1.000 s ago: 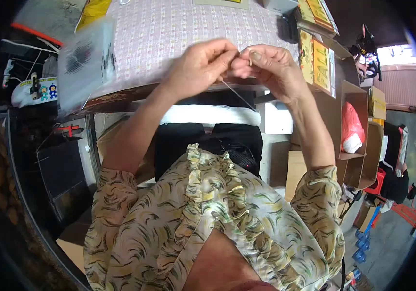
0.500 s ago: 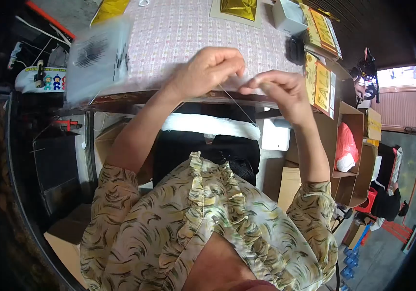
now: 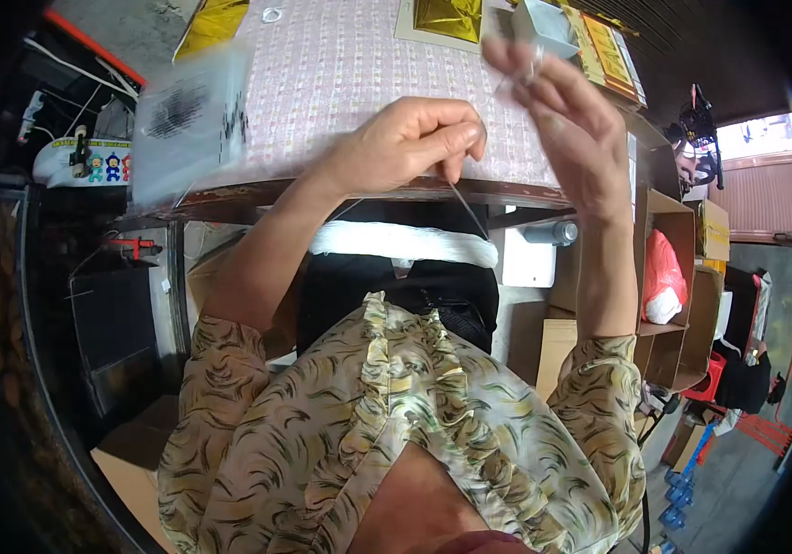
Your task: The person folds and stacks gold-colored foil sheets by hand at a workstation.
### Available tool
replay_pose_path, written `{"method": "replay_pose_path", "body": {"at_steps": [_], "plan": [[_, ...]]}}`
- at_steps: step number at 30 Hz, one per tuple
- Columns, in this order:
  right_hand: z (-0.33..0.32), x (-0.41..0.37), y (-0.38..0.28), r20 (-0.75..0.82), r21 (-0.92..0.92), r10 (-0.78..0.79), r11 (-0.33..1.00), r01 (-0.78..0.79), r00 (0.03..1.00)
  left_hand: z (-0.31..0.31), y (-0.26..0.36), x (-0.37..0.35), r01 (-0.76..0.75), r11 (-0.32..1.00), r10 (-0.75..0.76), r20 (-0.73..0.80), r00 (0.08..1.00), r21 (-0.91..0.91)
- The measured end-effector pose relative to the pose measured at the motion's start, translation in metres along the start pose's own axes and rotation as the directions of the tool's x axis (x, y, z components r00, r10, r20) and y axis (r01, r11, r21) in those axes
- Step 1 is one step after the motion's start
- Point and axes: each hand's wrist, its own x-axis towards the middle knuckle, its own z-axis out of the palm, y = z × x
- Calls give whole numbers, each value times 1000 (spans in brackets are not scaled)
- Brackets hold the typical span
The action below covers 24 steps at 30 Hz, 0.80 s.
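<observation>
My left hand (image 3: 423,138) is closed in a pinch over the table's near edge. From its fingertips a taut thread (image 3: 470,210) slants down to the right end of a white skein of thread (image 3: 396,240) lying across my lap. My right hand (image 3: 571,125) is raised over the right side of the table, its fingers bent together and their tips blurred. A small whitish shape (image 3: 536,61) shows at those fingers; I cannot make out what it is.
On the checked tablecloth (image 3: 322,65) lie a stack of clear plastic bags (image 3: 188,115) at left and gold foil packs (image 3: 448,20) at the back. A white box (image 3: 545,28) and printed yellow packages (image 3: 606,57) stand at back right. Cardboard compartments (image 3: 668,355) are beside me.
My right hand has moved up and away from my left hand, over the table's far right side. My left hand has shifted slightly right, still pinching the thread.
</observation>
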Motion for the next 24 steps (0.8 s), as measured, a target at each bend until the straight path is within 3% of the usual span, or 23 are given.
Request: {"method": "replay_pose_path", "body": {"at_steps": [1, 2, 3, 4, 5, 6, 7, 8, 9, 11, 12, 13, 15, 16, 17, 18, 19, 20, 21, 22, 23, 24], "plan": [[5, 3, 5, -83, -212, -64, 976, 45, 994, -1, 4, 0, 4, 1000, -4, 4, 1000, -2], [-1, -2, 5, 14, -533, 51, 845, -36, 999, -5, 8, -1, 6, 999, -8, -51, 999, -36], [-10, -5, 3, 68, -794, 189, 605, -62, 980, -10, 11, -2, 3, 998, -11, -108, 994, -67], [-12, -7, 0, 110, -791, 440, 581, -189, 891, -16, 11, -1, -24, 996, 11, -148, 989, -91], [-14, -10, -1, 108, -791, 437, 581, -189, 893, -18, 11, -1, -25, 996, 12, -145, 989, -88], [-16, -12, 0, 225, -494, 369, 841, -220, 902, -20, 11, 0, -18, 1000, 20, -182, 983, 10], [-18, -13, -1, 307, -120, 262, 964, -236, 915, -21, 10, 2, -9, 994, 32, -219, 975, 106], [-4, -9, -5, 85, -13, 129, 992, -129, 988, -17, 5, 3, -12, 993, 35, -198, 980, 119], [4, 1, -10, 66, -113, -50, 992, 58, 997, -14, 5, 3, -10, 993, 32, -193, 981, 114], [-8, 3, 7, 118, -605, -32, 790, 97, 993, -12, 10, 4, -6, 1000, 5, -122, 992, -10], [-10, -6, 8, 81, -762, 224, 643, -84, 971, -14, 15, 3, -10, 999, 4, -148, 989, -45], [-13, -7, 6, 81, -762, 216, 642, -79, 973, -19, 16, 3, -14, 999, 8, -145, 989, -37], [-13, -4, -3, 440, -523, 427, 837, -162, 790, -27, 15, 3, -69, 997, 71, -220, 973, 15], [-7, -10, -9, 378, -217, 352, 933, -288, 856, -29, 11, 3, -50, 998, 57, -231, 971, 36], [0, -7, -7, 379, -213, 357, 932, -295, 854, -25, 11, 2, -44, 999, 51, -233, 971, 31], [13, -1, -3, 157, -218, 139, 971, -103, 978, -18, 12, 2, -13, 998, 23, -172, 985, 59], [19, 4, 0, -70, -272, -113, 958, 91, 991, -14, 13, 2, 12, 996, -2, -108, 994, 93], [7, 3, 2, 19, -541, -80, 838, 78, 997, -12, 12, 2, -25, 997, 30, -65, 997, 76], [-1, 0, 0, 16, -541, -84, 837, 80, 996, -13, 16, 2, -25, 997, 30, -62, 998, 79], [-8, -1, -3, 168, -642, 217, 765, -60, 962, -16, 21, 2, -39, 996, 49, -128, 991, 81], [-11, 0, -4, 269, -750, 508, 643, -152, 818, -19, 25, 1, -53, 995, 68, -197, 978, 83], [-10, -1, -9, 362, -542, 508, 797, -267, 781, -25, 23, 2, -79, 987, 109, -228, 968, 139]]}}
